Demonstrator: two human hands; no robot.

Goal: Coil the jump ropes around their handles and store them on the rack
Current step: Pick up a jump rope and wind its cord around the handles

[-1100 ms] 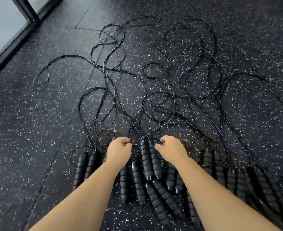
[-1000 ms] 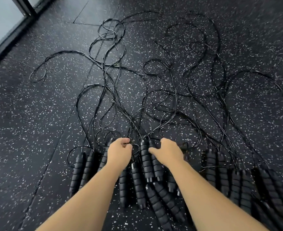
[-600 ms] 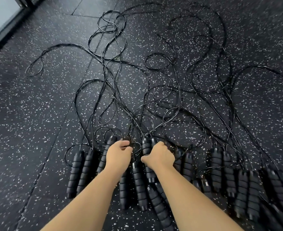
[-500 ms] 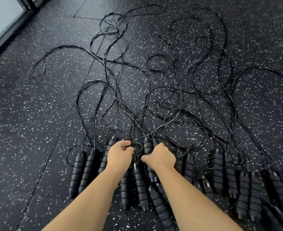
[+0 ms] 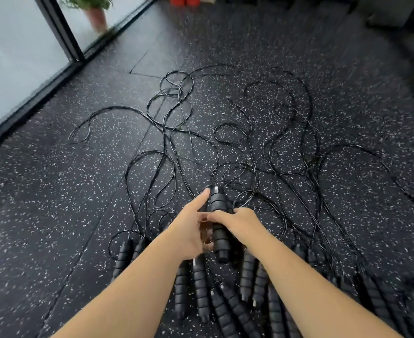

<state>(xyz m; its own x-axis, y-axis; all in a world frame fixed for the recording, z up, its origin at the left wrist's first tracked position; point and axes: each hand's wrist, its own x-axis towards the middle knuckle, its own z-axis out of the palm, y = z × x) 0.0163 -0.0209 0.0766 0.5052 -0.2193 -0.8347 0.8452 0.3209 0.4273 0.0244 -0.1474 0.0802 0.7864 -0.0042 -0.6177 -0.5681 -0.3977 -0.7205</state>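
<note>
Right hand [image 5: 237, 223] now curled round a pair of handles [image 5: 219, 215] lifted off the floor [image 5: 54, 203], left hand [image 5: 191, 230] alongside — forefinger straight, cords [image 5: 176, 132] trailing, view tipped up — plant [image 5: 93, 11] newly visible

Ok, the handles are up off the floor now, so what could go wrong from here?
1. The cords of all the ropes cross and loop over each other on the floor; lifting the held handles further may drag neighbouring ropes along or tighten a knot.
2. The right hand grips the handles while the left hand only lies alongside with a finger extended, so a snagged cord could tug them loose.
</note>
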